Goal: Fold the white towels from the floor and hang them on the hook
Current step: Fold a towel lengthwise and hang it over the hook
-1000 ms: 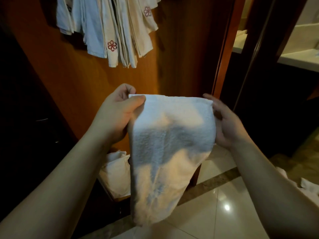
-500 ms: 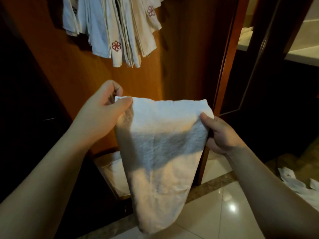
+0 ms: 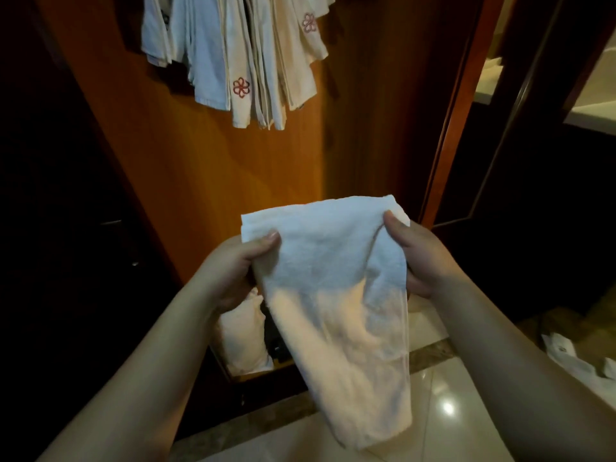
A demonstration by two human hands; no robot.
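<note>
Both hands, left (image 3: 230,271) and right (image 3: 423,255), still pinching the white towel (image 3: 333,295), have dropped lower.

Both bare forearms reach up from the bottom corners of the frame toward its centre. The left hand (image 3: 233,271) sits left of centre, thumb laid flat on the front of the towel (image 3: 333,288) near its upper left corner, fingers curled behind it. The right hand (image 3: 421,255) sits right of centre, slightly higher, thumb pointing up and pinching the towel's upper right corner, fingers hidden behind the cloth. The hands are apart, with the towel's top edge between them.
</note>
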